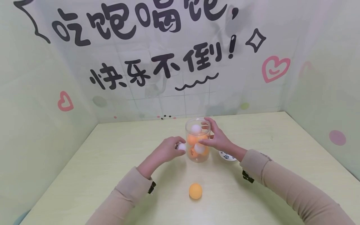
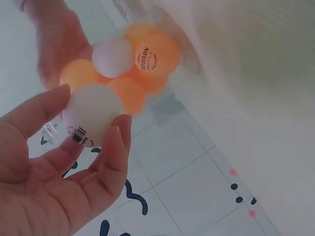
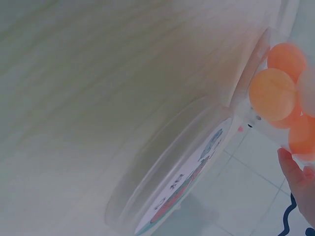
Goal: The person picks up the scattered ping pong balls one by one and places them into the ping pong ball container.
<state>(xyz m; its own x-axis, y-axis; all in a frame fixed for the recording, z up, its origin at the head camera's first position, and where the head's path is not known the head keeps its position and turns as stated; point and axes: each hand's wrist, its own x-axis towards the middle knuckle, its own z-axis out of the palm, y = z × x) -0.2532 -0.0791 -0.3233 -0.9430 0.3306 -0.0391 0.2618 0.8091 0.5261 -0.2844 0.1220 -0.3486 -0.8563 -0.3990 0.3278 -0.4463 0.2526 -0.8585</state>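
Note:
My left hand (image 1: 168, 149) pinches a white ping-pong ball (image 2: 93, 114) between thumb and fingers, just left of a clear plastic jar (image 1: 198, 159). A small barcode is printed on this ball. Several orange and white ping-pong balls fill the upright jar, one white ball (image 1: 196, 128) uppermost near the open rim. My right hand (image 1: 217, 137) grips the jar from its right side, fingers behind and thumb in front. In the right wrist view only part of that hand shows, against the jar and its orange balls (image 3: 273, 94).
A single orange ping-pong ball (image 1: 195, 191) lies on the pale wooden table (image 1: 112, 156), nearer me than the jar. The round printed lid (image 1: 227, 156) lies right of the jar, partly under my right wrist. Behind the table hangs a white backdrop (image 1: 157, 103) with black writing.

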